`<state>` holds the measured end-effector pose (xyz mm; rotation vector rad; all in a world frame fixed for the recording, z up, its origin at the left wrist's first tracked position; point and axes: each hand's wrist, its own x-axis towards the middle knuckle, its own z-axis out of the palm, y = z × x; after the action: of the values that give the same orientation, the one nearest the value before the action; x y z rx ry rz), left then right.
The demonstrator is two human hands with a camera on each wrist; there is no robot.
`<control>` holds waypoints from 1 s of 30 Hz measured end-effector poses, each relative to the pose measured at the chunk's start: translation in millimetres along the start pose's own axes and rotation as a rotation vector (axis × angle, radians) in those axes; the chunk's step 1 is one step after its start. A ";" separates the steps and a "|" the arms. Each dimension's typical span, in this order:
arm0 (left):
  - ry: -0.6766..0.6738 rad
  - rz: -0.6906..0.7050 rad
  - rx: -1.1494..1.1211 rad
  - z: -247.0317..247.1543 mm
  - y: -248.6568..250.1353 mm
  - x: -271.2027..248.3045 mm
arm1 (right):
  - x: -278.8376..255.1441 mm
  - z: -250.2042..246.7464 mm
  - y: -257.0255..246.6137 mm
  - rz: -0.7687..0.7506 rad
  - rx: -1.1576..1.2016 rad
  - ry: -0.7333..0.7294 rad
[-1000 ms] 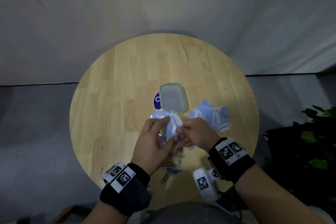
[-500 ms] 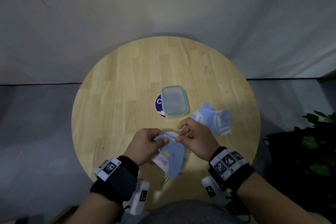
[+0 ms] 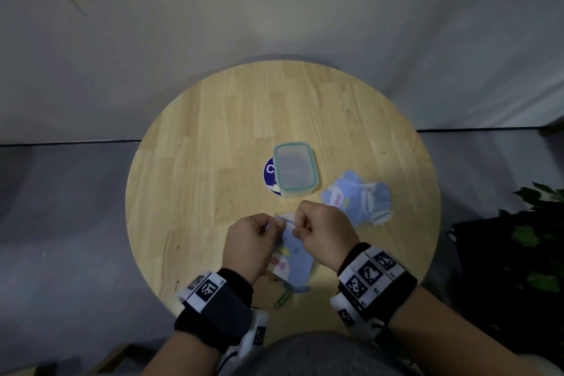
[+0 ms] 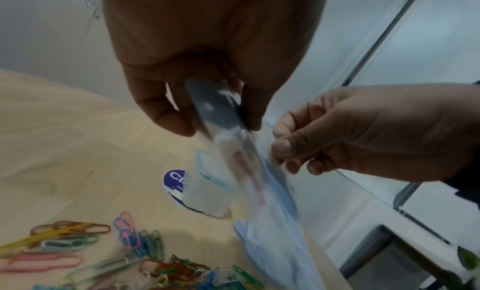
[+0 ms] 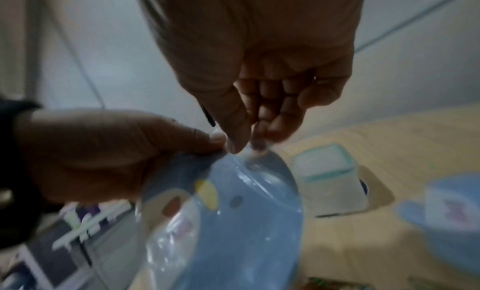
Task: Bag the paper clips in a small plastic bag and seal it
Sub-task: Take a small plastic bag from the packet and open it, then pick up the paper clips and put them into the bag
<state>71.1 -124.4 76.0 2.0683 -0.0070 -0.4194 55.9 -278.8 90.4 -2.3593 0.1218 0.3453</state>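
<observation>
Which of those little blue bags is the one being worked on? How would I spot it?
Start at the round wooden table and find the clear lidded container near its middle. Just nearer the person, the left hand and right hand pinch the top of one blue plastic bag. The other blue bags lie untouched to the right.

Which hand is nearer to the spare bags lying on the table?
Right. The right hand is just beside the spare bags; the left hand is farther.

A round wooden table (image 3: pixel 213 137) stands on grey floor (image 3: pixel 61 223) before a pale wall (image 3: pixel 274 15).
</observation>
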 end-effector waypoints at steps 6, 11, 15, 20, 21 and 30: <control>-0.152 -0.008 -0.110 -8.1 -6.4 0.8 | 2.9 -16.0 3.1 0.208 0.492 -0.266; -0.164 0.025 -0.144 -5.0 -3.5 3.7 | 5.8 -15.4 1.9 0.232 0.677 -0.426; -0.168 -0.011 -0.186 -8.1 -4.2 5.4 | 7.3 -9.8 8.8 0.300 0.856 -0.575; -0.141 0.125 0.062 -8.0 -5.3 -6.9 | 7.3 -10.7 6.5 0.351 0.849 -0.632; -0.130 0.238 0.321 -8.2 -7.3 -8.9 | 7.3 -11.6 4.1 0.353 0.789 -0.626; -0.138 0.257 0.892 14.1 -19.3 -15.0 | 1.4 -1.1 -7.3 0.376 0.859 -0.663</control>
<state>49.6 -123.7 57.8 2.8481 -0.6384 -0.4411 58.9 -274.2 95.6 -1.2859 0.3207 1.0061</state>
